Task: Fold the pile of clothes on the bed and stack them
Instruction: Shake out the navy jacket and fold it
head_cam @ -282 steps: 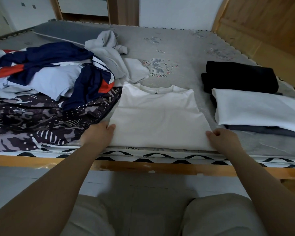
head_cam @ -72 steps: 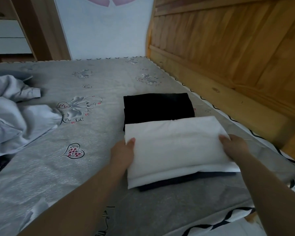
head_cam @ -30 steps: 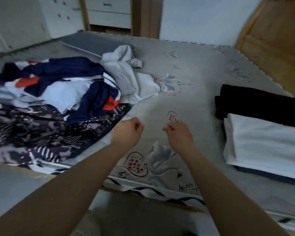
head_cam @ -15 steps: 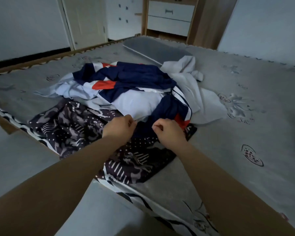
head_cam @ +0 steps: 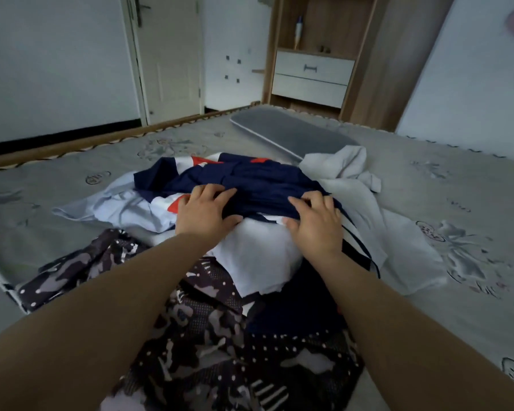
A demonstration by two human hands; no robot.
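An unfolded pile lies on the grey bed. On top is a navy garment with red and white patches, over a pale blue shirt and a white piece. A dark camouflage-print garment spreads nearest me, and a white garment lies on the right. My left hand rests on the navy garment with fingers spread, thumb along its lower edge. My right hand has its fingers curled into the same navy cloth, with the thumb at the edge.
A grey flat cushion lies at the far side of the bed. Beyond it stand a wooden cabinet with white drawers and a white door. The folded stack is out of view.
I have turned from the folded stack on the right toward the pile. Both hands moved forward from above the camouflage garment onto the navy garment on top.
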